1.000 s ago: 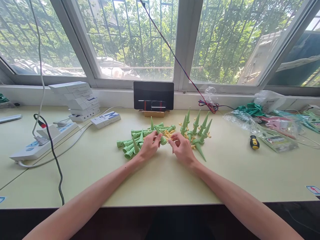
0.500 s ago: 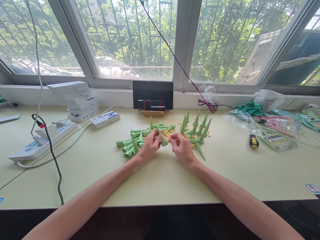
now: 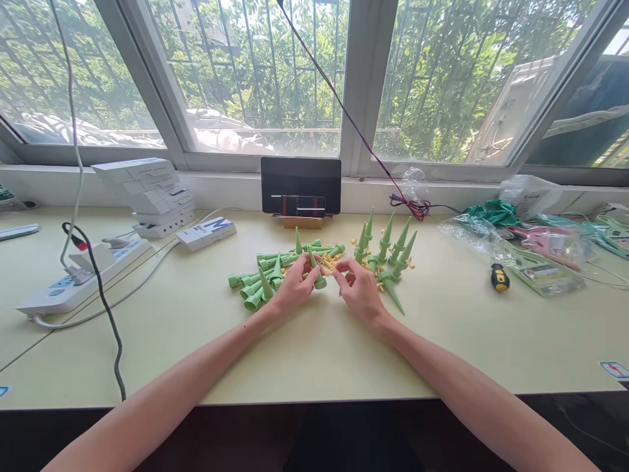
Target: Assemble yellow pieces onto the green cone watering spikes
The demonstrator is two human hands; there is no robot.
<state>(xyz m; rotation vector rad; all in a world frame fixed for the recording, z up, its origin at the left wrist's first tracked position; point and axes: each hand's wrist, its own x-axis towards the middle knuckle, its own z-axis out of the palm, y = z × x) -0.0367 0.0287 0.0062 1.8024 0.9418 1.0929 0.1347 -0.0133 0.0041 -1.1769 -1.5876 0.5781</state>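
Note:
My left hand [image 3: 293, 286] is pinched on a green cone spike [image 3: 317, 272], held point-up over the table [image 3: 314, 341]. My right hand [image 3: 360, 288] is closed next to it, fingertips pinching a small yellow piece [image 3: 337, 273] close to the spike's base. A pile of green spikes [image 3: 268, 272] lies just left of my left hand. Small yellow parts [image 3: 330, 261] are scattered beyond my fingers. Several green spikes stand upright [image 3: 386, 246] behind my right hand, and one lies flat [image 3: 393, 293] beside it.
A dark screen with a phone [image 3: 301, 187] leans against the sill at the back. White boxes [image 3: 147, 195] and a power strip [image 3: 81, 275] with cables sit left. A screwdriver [image 3: 500, 277] and plastic bags [image 3: 531, 252] lie right.
Both hands stayed in place; my fingers shifted slightly, tilting the held spike and bringing the yellow piece closer to it.

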